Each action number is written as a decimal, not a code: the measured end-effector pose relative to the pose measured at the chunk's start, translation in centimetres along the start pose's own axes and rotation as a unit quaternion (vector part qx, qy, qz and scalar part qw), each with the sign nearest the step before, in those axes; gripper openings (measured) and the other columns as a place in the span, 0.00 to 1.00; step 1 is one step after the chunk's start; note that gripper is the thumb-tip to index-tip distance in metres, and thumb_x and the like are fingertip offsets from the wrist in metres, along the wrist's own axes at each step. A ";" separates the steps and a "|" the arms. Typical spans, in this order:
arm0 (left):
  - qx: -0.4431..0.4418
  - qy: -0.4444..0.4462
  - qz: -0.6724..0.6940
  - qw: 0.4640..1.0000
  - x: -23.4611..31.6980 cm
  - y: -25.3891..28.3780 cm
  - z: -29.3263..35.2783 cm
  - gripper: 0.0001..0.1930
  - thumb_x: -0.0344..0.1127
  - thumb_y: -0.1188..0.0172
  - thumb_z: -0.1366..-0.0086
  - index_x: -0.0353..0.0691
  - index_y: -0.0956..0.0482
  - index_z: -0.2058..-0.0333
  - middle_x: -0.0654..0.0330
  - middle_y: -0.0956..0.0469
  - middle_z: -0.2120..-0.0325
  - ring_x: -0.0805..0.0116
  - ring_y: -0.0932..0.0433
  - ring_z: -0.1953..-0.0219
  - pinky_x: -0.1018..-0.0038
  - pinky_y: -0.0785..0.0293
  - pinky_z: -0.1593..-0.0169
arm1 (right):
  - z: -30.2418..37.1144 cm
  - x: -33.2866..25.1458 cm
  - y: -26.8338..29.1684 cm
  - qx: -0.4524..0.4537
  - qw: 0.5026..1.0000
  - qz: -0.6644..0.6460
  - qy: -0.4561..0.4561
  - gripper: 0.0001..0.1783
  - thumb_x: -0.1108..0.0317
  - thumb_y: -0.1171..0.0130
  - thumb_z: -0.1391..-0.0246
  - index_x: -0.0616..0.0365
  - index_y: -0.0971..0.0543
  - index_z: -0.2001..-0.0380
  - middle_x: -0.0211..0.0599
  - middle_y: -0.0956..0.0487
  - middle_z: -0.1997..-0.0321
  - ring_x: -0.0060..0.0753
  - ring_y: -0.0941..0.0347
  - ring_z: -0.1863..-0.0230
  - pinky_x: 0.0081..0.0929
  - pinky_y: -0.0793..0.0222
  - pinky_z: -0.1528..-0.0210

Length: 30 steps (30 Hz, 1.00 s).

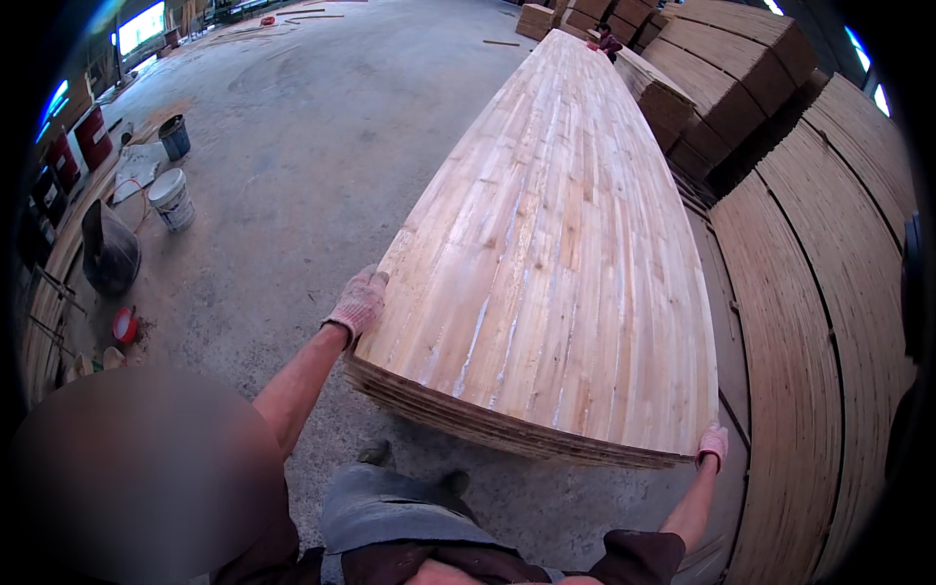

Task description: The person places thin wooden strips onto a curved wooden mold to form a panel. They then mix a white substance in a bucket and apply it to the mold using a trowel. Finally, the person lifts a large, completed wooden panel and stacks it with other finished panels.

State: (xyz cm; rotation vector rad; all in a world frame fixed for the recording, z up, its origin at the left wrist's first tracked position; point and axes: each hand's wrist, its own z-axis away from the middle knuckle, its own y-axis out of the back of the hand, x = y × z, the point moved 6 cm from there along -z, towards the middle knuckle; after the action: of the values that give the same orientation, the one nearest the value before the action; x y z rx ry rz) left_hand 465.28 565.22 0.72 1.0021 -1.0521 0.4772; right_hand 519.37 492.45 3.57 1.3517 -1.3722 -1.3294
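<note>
A long stack of thin wooden sheets [556,263] was seen filling the middle of the frame, running from the lower centre up toward the top, its pale top sheet streaked with lighter marks. The near end of the stack was gripped at both corners. The left hand [358,304], in a pinkish work glove, was closed over the near left corner, left of centre in the frame, with the fingers laid on the top sheet. The right hand [713,446], gloved likewise, was closed on the near right corner at the lower right; how far its fingers wrapped under the edge could not be told. At the far end of the stack, near the top of the frame, another person [608,42] in dark red was seen at the sheets.

Along the right side of the frame, broad piles of similar boards [809,322] were stacked, with taller blocks of stacked panels [726,68] in the upper right. A bare concrete floor [292,166] took up the left and upper left. On it, at the left, a white bucket [173,200] and a blue-grey bucket [175,136] were stood near each other, with a dark sack [107,252] just below them and a small red container [124,325] lower still. Red drums [93,136] were lined at the far left edge.
</note>
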 end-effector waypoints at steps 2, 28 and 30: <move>-0.003 0.002 -0.005 1.000 0.1 0.0 0.0 0.29 0.50 0.54 0.25 0.33 0.28 0.36 0.38 0.25 0.38 0.42 0.30 0.33 0.58 0.36 0.31 | 0.3 -0.2 0.1 -0.003 1.000 0.000 -0.001 0.34 0.45 0.58 0.28 0.68 0.25 0.41 0.68 0.23 0.40 0.69 0.28 0.36 0.55 0.31 0.35; 0.033 -0.028 -0.013 0.999 -0.6 -0.3 -0.6 0.23 0.46 0.53 0.25 0.35 0.22 0.42 0.40 0.20 0.47 0.43 0.24 0.41 0.59 0.32 0.37 | -1.4 1.6 0.4 0.040 0.999 -0.004 0.006 0.32 0.46 0.57 0.28 0.68 0.24 0.43 0.68 0.23 0.41 0.69 0.27 0.37 0.55 0.31 0.37; 0.036 -0.025 -0.019 0.999 -0.8 -0.2 -0.6 0.23 0.46 0.53 0.25 0.35 0.22 0.43 0.40 0.19 0.47 0.43 0.23 0.41 0.59 0.32 0.37 | -1.4 1.4 0.0 0.045 0.999 -0.006 0.004 0.33 0.46 0.57 0.28 0.68 0.25 0.43 0.69 0.23 0.41 0.69 0.27 0.37 0.55 0.31 0.37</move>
State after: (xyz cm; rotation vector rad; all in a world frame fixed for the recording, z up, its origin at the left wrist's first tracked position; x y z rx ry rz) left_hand 465.34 565.76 -0.16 1.1000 -1.0647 0.4632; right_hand 520.52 490.88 3.57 1.4245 -1.4367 -1.2817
